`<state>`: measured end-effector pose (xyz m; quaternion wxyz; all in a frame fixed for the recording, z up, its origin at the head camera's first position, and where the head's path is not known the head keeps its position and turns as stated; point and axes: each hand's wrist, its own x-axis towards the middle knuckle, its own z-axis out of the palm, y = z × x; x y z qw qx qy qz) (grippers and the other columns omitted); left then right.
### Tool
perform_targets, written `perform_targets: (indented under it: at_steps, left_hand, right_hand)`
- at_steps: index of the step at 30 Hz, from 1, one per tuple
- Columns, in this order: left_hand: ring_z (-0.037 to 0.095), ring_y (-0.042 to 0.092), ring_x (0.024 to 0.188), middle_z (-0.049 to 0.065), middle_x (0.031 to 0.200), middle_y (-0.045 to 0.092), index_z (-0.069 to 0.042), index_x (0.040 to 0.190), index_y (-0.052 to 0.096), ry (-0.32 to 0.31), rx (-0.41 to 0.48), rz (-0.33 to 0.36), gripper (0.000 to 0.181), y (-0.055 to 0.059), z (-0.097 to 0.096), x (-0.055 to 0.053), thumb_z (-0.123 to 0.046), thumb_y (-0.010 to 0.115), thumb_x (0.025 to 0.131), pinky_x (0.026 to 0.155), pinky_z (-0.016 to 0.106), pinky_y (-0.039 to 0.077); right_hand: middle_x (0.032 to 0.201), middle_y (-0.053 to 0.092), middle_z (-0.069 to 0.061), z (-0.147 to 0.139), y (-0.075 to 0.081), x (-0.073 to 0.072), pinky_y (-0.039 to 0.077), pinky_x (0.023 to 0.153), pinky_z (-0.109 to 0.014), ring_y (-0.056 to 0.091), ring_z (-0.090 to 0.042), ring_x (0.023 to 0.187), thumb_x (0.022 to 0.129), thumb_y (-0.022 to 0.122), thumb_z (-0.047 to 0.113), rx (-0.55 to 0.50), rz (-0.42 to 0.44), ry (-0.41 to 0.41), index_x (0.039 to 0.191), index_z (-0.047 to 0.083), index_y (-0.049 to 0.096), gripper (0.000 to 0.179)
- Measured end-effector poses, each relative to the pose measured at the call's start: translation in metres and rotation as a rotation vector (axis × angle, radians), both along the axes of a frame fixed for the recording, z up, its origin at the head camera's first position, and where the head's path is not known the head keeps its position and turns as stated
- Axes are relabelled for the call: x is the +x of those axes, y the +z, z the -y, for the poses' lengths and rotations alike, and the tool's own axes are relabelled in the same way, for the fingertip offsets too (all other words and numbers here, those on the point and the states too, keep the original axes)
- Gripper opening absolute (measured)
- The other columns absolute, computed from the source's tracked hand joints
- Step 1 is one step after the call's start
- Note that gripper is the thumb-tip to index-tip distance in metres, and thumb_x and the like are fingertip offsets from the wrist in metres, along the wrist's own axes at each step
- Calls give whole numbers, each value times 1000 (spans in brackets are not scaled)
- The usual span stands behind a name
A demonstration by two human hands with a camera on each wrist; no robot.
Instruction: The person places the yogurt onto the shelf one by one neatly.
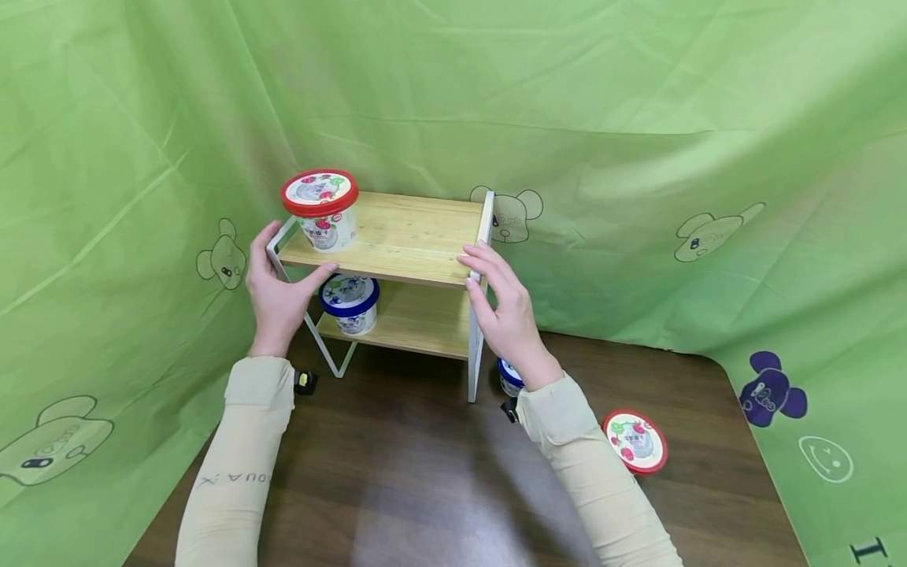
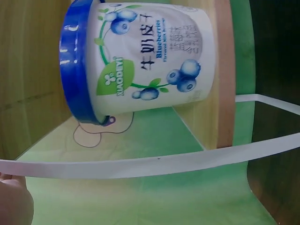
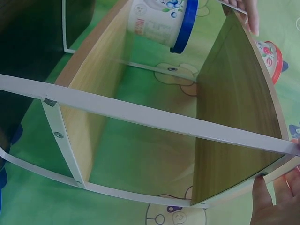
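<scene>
A two-tier wooden shelf with a white metal frame stands on the floor in the head view. My left hand grips its upper left end, thumb along the front edge and fingers behind the frame. At the upper right corner my right hand holds the white frame, fingertips reaching over the top board. A red-lidded tub stands upright on the top board, near the left hand. Below it, a blue-lidded tub sits on the lower board; its blueberry label fills much of the left wrist view.
Another red-lidded tub is on the dark wood floor, partly behind the right sleeve. A second blue-lidded tub stands right of the shelf, half hidden by the right wrist. Green printed cloth hangs behind and along both sides.
</scene>
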<state>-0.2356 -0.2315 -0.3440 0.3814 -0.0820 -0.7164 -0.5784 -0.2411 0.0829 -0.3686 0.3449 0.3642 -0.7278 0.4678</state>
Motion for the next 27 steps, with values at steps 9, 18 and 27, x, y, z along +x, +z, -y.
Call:
perform_targets:
  at_steps: [9, 18, 27]
  left_hand:
    - [19, 41, 140, 16, 146, 48, 8, 140, 45, -7, 32, -21, 85, -5, -2, -5, 5, 91, 69, 119, 31, 26]
    - [14, 46, 134, 7, 142, 55, -1, 137, 58, 187, -155, -93, 88, -28, 15, -25, -5, 100, 59, 115, 30, 34]
    - [20, 53, 128, 4, 136, 62, -8, 133, 66, 271, -275, -180, 87, -32, 22, -27, -41, 99, 60, 112, 37, 37]
  right_hand:
    - [140, 59, -13, -2, 1, 0, 32, 118, -43, 42, -31, 141, 99, 59, -2, -4, -7, -7, 128, 0, 66, 31]
    - [140, 59, -13, -1, -1, 0, 32, 118, -43, 42, -32, 141, 99, 59, -4, -3, -2, 0, 129, 0, 66, 31]
    - [140, 58, -14, -2, 1, 0, 32, 118, -43, 42, -32, 141, 99, 58, -4, -1, -8, -2, 129, 0, 65, 31]
